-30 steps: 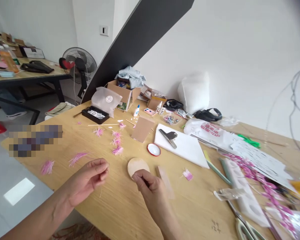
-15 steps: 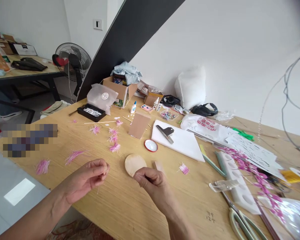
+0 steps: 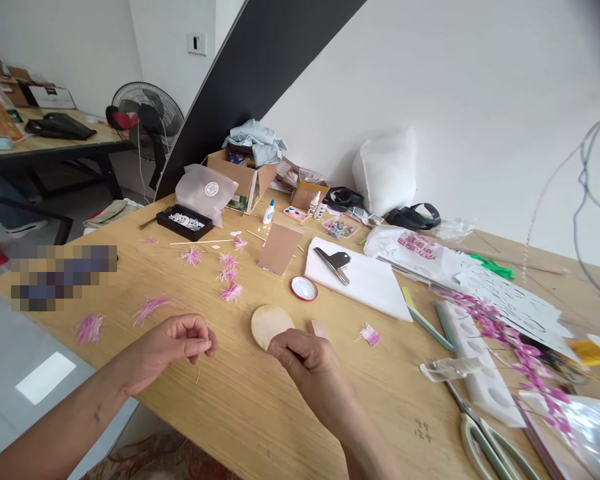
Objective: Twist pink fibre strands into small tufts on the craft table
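Note:
My left hand [image 3: 183,343] is above the near part of the table, thumb and fingertips pinched together. A thin pale strand [image 3: 197,375] shows just below it; whether it hangs from the fingers I cannot tell. My right hand [image 3: 303,360] is also closed, thumb against curled fingers, and whatever is in it is too small or hidden. It overlaps the near edge of a round wooden disc [image 3: 271,325]. Beside that hand sits a small wooden block [image 3: 320,329]. Pink-and-white fringe tufts [image 3: 231,291] lie farther off, with a looser bundle of pink strands [image 3: 151,309] beyond my left hand.
A red-rimmed lid [image 3: 304,288] and a white foam sheet [image 3: 370,290] with a black clip [image 3: 334,265] lie beyond the disc. Scissors [image 3: 485,433] lie at right, near pink flower stems [image 3: 520,347]. Bottles, boxes and bags line the back.
My left hand has rotated a little, its thumb now lower and its fingers more curled. My right hand stays in nearly the same place. The whole view has shifted slightly.

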The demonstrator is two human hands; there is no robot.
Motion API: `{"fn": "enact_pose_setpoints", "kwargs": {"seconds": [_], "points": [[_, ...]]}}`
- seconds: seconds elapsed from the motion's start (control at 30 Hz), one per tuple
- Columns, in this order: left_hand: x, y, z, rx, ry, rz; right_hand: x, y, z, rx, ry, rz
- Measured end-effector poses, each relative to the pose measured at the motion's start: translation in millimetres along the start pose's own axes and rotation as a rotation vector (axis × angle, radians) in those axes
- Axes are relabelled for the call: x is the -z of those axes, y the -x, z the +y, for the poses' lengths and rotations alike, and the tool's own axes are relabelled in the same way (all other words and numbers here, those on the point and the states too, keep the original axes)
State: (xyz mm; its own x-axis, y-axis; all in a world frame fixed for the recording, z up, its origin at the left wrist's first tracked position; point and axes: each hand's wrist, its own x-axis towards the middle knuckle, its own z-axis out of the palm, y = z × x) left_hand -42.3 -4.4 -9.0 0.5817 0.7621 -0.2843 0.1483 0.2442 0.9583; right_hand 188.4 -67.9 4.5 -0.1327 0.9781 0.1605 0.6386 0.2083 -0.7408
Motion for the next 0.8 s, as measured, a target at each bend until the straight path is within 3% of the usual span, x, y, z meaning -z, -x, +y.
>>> {"fn": "enact_pose_setpoints", "kwargs": {"seconds": [0.13,0.23,0.47,0.6,0.8], "points": [[7.3,3,14,-0.065,-0.175,0.123,1,-3,-1,0.042,0.078,-0.036],[0.2,3,27,-0.069,-0.317,0.197,0,-5,-8,0.094,0.139,-0.079],[-26.9,-7,33,-0.076,-0.562,-0.104,-13,-7,-19,0.122,0.192,-0.094],[-20.3,-14,23,-0.062,-0.632,-0.089,-24,-2,-17,0.089,0.185,-0.048],[-5.4,-11,14,-0.032,-0.561,-0.049,-37,4,-14,0.073,0.160,0.039]]}}
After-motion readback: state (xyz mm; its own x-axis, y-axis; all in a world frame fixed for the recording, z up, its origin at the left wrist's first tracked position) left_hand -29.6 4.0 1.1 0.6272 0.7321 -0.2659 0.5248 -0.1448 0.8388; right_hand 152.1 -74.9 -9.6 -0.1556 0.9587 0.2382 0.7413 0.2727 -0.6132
